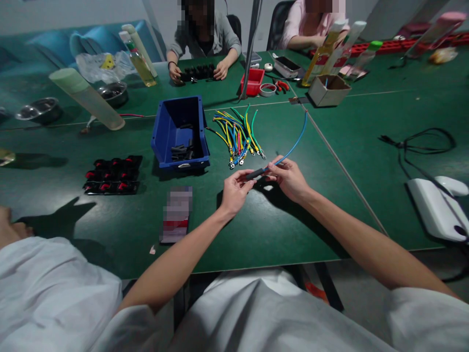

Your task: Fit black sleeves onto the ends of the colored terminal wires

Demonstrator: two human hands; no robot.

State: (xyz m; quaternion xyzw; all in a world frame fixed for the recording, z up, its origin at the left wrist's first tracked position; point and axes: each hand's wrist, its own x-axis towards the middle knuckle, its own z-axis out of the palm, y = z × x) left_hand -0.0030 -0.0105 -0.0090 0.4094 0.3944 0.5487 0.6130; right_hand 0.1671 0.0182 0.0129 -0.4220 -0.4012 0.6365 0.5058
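Between finger and thumb of my left hand (236,190) is a short black sleeve (255,173), which looks like a piece of tubing. My right hand (289,177) pinches a blue wire (298,139) at the sleeve's right end. From there the wire curves up and away to the right, its far end free. Beyond my hands lies a bunch of wires (238,129) in yellow, green, blue and red, several with metal ring terminals. A blue bin (157,134) left of the bunch holds black tube pieces (182,151). The wire's end at the sleeve is hidden.
A phone (176,215) lies left of my left forearm, with black-and-red parts (112,175) farther left. A metal pole (252,49) rises beyond the wires. A white device (437,208) with a black cord sits at right. Two people work across the table; another sits at my left.
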